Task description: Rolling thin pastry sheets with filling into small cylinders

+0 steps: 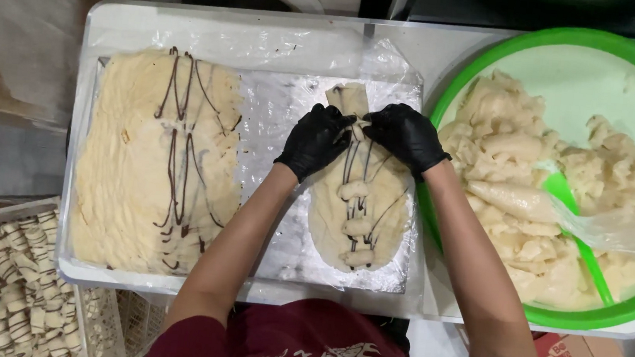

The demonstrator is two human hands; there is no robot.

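Gloved hands (361,132) (fingertips meeting) at wrapper (361,206) top edge

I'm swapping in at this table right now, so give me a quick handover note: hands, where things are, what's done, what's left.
Left hand and right hand, both in black gloves, pinch the far end of a pale wrapper on the tray.
Filling pieces and chocolate lines already sit along its middle; it is not yet rolled.
A stack of drizzled wrappers lies to the left.
The green bowl on the right holds more filling.
Finished rolls are in the basket at lower left.
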